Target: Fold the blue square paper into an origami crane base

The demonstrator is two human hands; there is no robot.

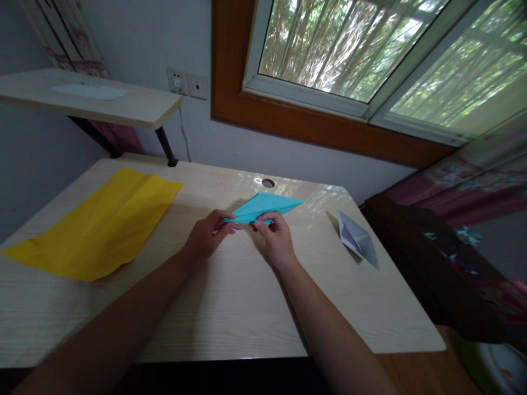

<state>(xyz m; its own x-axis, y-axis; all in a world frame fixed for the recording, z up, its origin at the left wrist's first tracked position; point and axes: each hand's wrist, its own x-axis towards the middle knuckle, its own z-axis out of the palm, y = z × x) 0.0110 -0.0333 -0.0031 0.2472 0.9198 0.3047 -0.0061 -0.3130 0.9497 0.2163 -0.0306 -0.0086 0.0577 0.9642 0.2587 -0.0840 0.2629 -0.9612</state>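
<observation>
Mid-desk, the left hand [208,236] and right hand [275,238] pinch the near edge of a folded blue paper [265,207]. A yellow sheet [101,225] lies flat at left; a white folded paper [357,238], perhaps a boat, sits right. Beyond, a cable hole [268,183] pierces the desk [230,307].

Pale wood-grain desk [230,307] filling the lower and middle frame, glossy near the far edge, with a round cable hole [268,182] at centre top. Left of centre, lying flat: large yellow sheet [99,225], creased, running toward the left edge. Right of centre, resting on the top: small folded white paper [357,238], pointed. Upper left, raised on dark legs standing on the desk: a shelf [135,107] of the same wood, with a pale sheet [88,91] flat on it.
</observation>
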